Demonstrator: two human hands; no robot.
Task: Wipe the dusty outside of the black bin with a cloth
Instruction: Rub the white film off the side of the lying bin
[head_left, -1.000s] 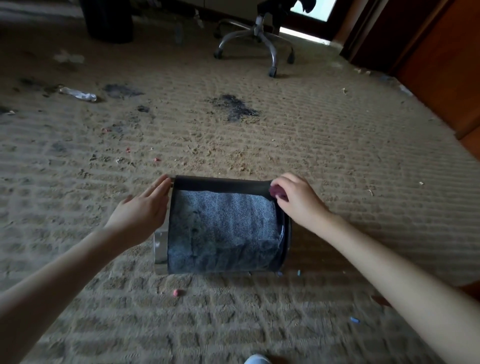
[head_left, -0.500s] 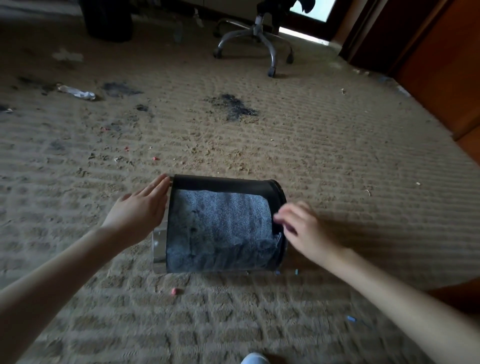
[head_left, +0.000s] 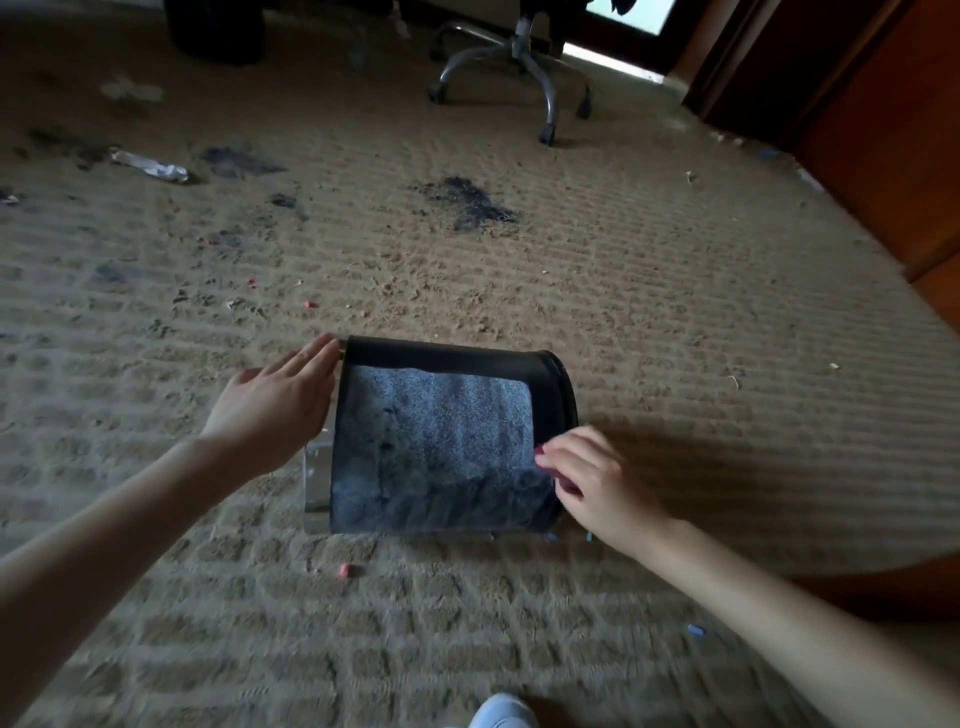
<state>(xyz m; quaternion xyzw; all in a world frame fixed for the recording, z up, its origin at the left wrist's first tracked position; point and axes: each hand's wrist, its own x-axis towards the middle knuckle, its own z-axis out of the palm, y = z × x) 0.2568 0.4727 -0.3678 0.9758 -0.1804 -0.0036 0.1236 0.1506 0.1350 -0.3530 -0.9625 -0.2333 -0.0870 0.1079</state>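
Right hand (head_left: 597, 483) lower, at cloth (head_left: 441, 436) edge

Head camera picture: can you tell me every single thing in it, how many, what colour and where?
bin: 1, black, lying on its side mid-carpet
cloth: 1, grey-blue, draped over the bin
carpet: 1, tan, covering the floor
dark stains: several, blackish, on the far carpet
wrapper: 1, clear-whitish, far left on the carpet
pink bits: a few, pink, scattered on the carpet
chair base: 1, silver, top middle
wooden panel: 1, brown, right side
shoe: 1, pale, bottom edge
left hand: 1, flat against the bin's left end
right hand: 1, fingers curled at the cloth's right edge
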